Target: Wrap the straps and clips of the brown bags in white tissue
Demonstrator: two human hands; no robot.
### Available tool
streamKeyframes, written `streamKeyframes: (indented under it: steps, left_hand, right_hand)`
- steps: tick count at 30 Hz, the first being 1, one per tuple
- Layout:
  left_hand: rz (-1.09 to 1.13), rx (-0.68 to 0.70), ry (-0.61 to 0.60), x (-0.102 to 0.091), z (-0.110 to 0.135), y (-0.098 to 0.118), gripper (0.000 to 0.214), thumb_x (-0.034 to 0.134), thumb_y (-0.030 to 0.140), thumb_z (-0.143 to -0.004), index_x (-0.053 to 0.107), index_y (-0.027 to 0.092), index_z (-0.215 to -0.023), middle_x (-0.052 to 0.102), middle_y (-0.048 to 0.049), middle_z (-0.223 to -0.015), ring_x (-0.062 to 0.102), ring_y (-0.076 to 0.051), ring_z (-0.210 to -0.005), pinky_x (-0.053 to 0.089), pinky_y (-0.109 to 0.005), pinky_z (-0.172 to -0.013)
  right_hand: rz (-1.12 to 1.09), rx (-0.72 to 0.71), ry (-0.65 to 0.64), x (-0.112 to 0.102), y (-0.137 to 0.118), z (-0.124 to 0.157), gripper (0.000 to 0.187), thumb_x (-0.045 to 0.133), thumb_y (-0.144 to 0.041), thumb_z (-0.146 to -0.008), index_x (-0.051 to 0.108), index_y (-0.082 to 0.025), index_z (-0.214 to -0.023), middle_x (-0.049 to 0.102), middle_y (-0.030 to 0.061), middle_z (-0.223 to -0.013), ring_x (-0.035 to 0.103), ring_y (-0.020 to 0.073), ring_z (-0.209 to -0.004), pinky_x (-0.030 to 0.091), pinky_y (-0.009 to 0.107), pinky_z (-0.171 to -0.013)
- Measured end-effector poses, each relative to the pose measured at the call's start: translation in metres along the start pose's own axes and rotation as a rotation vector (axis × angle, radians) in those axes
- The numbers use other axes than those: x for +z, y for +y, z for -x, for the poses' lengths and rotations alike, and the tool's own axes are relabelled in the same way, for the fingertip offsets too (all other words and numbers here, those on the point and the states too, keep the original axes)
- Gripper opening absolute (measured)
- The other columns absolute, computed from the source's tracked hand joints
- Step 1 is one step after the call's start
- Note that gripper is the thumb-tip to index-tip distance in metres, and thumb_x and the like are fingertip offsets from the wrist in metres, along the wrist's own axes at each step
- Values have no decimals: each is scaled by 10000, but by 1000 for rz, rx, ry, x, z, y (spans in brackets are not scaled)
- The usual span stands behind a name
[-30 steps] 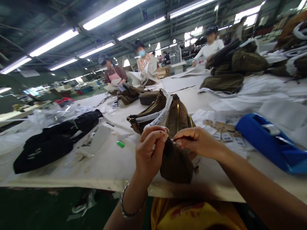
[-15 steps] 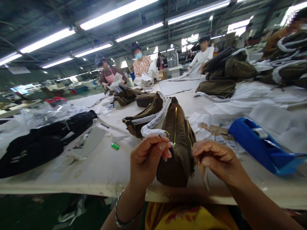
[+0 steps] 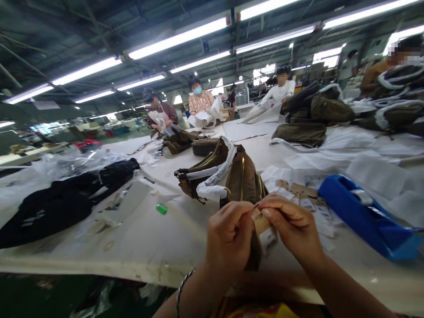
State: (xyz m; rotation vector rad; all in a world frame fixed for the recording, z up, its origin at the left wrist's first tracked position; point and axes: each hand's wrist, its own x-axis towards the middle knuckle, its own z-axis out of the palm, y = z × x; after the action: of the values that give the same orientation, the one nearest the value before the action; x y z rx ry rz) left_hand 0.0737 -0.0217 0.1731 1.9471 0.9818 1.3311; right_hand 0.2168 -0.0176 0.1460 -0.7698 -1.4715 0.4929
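The tag [image 3: 265, 232], a small brown card with a white sticker on its lower part, now sits between both hands just in front of the brown bag [image 3: 243, 179], which stands near the front edge of the table [image 3: 149, 238]. Half a second ago the hands were apart: the left pinched something thin at the bag's gold ring, and the right was curled shut off to the side. They have since come together, fingertips almost touching over the top of the card.

The left hand [image 3: 228, 238] is closed, its thumb and forefinger pressed onto the tag's upper edge. The right hand [image 3: 293, 227] pinches the same upper end from the other side, its other fingers folded behind. A thin dark bit shows where the fingertips meet; it is too small to tell whether it is a string or a loop.

So the tag has been brought to the bag's front, close under its zip. Whether it is tied to the bag yet cannot be seen.

More loose tags [image 3: 300, 191] lie behind the right hand, beside a blue tape dispenser [image 3: 361, 207].
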Motion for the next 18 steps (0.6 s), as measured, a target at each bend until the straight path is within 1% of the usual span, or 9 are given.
streamKeyframes:
  steps: [2,5,8,9,10,11,13,16,18]
  left_hand:
    - [-118,30,66,1,1,1,94,493,175,-821,585,184,-806,579,-2,-680,571,-112,-649,435,-197,-576]
    - [-228,44,88,4,0,-3,143,442,146,-832,574,163,-782,596,-29,-703,577,-134,-701,423,-206,-574]
    - [-324,115,136,5,0,-12,165,426,143,-826,578,159,-763,564,-30,-630,552,-135,-630,384,-212,-502]
    - [-339,152,160,5,0,-14,169,429,148,-824,588,163,-769,546,-24,-607,533,-127,-590,372,-213,-487]
    - [-340,183,186,3,0,-16,171,435,153,-823,601,169,-779,534,-19,-599,516,-119,-562,365,-213,-481]
    - [-326,200,206,1,0,-16,172,445,160,-822,615,176,-792,530,-17,-607,504,-111,-547,365,-212,-484]
    - [-234,170,203,-4,-2,-15,161,478,179,-816,638,188,-819,536,-21,-653,498,-99,-543,372,-205,-491]
    - [-9,26,78,-11,-5,-8,136,521,215,-802,654,185,-796,521,-14,-676,461,-71,-486,348,-191,-440]
    - [75,-34,26,-14,-7,-4,124,540,226,-792,648,176,-757,512,-7,-666,448,-71,-501,342,-190,-447]
  right_hand:
    - [53,-58,26,6,1,-3,170,547,-144,-794,650,-256,-871,602,12,-847,571,135,-796,479,226,-674]
    - [227,-195,95,11,8,-3,218,549,-127,-780,659,-244,-927,567,48,-960,549,160,-884,477,253,-724]
    - [389,-401,176,12,16,0,278,578,-121,-740,659,-240,-978,565,63,-989,544,174,-895,474,267,-759]
    - [392,-418,190,12,17,1,283,582,-124,-735,659,-239,-982,573,64,-989,553,172,-883,480,259,-755]
    - [354,-386,199,12,17,1,265,585,-130,-735,663,-239,-964,585,61,-979,566,169,-870,490,246,-742]
    - [275,-307,205,14,16,1,228,588,-140,-739,667,-238,-929,601,56,-951,578,166,-859,500,229,-716]
    - [10,-62,191,17,12,-2,132,589,-176,-754,664,-237,-844,631,43,-852,605,157,-776,512,200,-604]
    - [-492,260,106,22,6,-11,52,615,-230,-750,659,-233,-776,640,23,-751,587,114,-589,466,166,-452]
    - [-764,376,77,25,4,-16,42,653,-236,-720,667,-221,-757,637,15,-760,554,72,-544,453,143,-465]
